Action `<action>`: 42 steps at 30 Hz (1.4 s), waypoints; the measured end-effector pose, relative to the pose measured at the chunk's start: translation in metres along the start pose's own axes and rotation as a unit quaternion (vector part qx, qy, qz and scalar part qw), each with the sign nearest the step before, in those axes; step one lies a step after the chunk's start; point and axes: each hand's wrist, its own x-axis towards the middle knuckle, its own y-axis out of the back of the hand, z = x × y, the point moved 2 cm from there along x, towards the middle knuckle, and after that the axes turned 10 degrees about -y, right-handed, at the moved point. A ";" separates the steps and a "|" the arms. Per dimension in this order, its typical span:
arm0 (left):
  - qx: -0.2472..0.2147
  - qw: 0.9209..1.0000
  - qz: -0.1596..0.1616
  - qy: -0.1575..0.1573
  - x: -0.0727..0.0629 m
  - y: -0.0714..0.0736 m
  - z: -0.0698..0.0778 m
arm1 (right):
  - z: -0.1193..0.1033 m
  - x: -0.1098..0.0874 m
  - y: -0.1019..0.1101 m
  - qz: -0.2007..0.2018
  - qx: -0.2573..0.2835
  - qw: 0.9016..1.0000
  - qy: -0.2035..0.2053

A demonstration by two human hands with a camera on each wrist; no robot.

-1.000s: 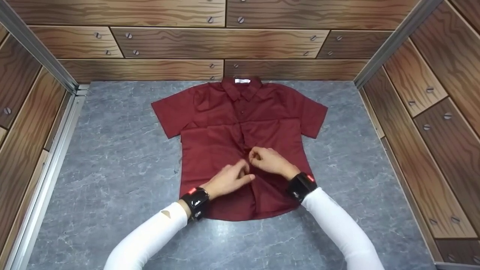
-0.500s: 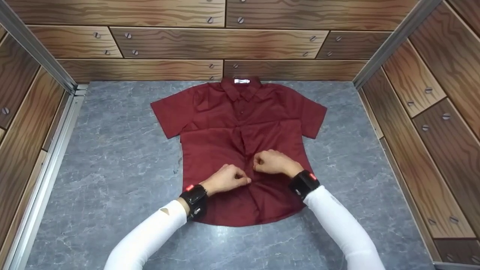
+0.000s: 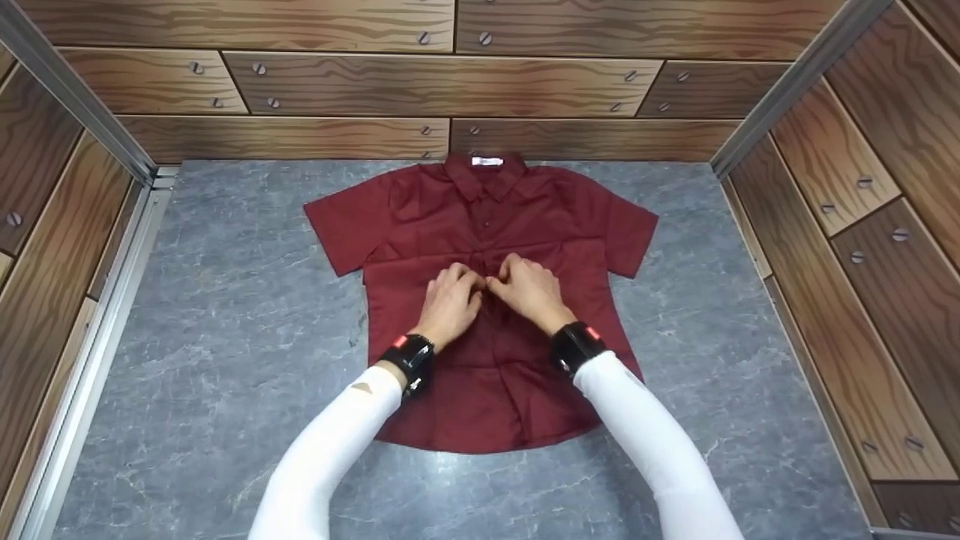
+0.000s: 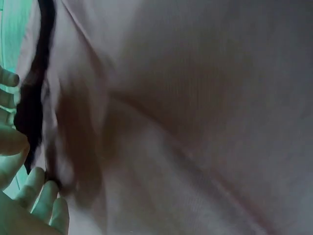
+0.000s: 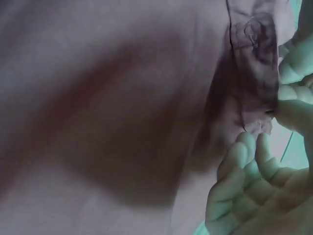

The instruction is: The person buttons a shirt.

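A dark red short-sleeved button-up shirt [image 3: 450, 405] lies front up with its collar at the far side. My left hand [image 3: 448, 301] and right hand [image 3: 531, 292] meet over the front placket, just below the chest crease. In the right wrist view, my right hand [image 5: 259, 191] pinches the placket edge between thumb and fingers, below a buttonhole [image 5: 253, 32]. In the left wrist view, my left hand [image 4: 41, 210] has its bent fingers on the shirt's front edge, gripping the cloth. A button between the fingers cannot be made out.
The shirt lies on a grey marbled tabletop [image 3: 247, 360]. Wood-patterned panels [image 3: 450, 82] stand at the back and both sides, with metal rails [image 3: 97, 352] along the left edge. Black bands [image 3: 411, 360] sit on both wrists.
Both hands have moved up the shirt front, away from its hem, and come together at the placket. Earlier they were lower, over the shirt's belly, slightly apart.
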 end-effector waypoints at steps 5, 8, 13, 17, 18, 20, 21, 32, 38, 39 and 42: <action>0.009 0.999 -0.028 0.026 0.007 -0.005 -0.004 | 0.006 0.006 -0.001 -0.021 0.017 1.000 -0.012; 0.015 0.999 -0.028 0.039 0.013 -0.006 -0.004 | 0.009 0.007 -0.003 -0.034 0.046 0.998 -0.007; 0.043 0.998 -0.020 0.049 0.022 -0.009 -0.004 | 0.013 0.008 -0.006 -0.044 0.077 0.996 0.004; 0.062 0.996 -0.021 0.056 0.025 -0.014 -0.008 | 0.013 0.009 -0.008 -0.048 0.093 0.994 0.005; 0.067 0.996 -0.019 0.055 0.026 -0.015 -0.008 | 0.013 0.009 -0.008 -0.050 0.097 0.994 0.004; 0.076 0.996 -0.012 0.045 0.027 -0.016 -0.009 | 0.013 0.010 -0.009 -0.053 0.105 0.993 0.000; 0.081 0.996 -0.009 0.037 0.028 -0.016 -0.010 | 0.013 0.010 -0.009 -0.055 0.108 0.993 -0.002; -0.018 0.999 0.028 -0.013 0.022 -0.007 -0.014 | 0.016 0.003 -0.007 -0.031 0.159 0.986 0.032; -0.085 0.995 0.048 -0.026 0.021 -0.006 -0.018 | 0.016 0.001 -0.006 -0.014 0.171 0.981 0.091; -0.086 0.995 0.048 -0.023 0.020 -0.006 -0.018 | 0.015 0.002 -0.007 -0.016 0.172 0.981 0.090; -0.087 0.995 0.043 -0.013 0.019 -0.007 -0.018 | 0.014 0.003 -0.009 -0.024 0.175 0.981 0.078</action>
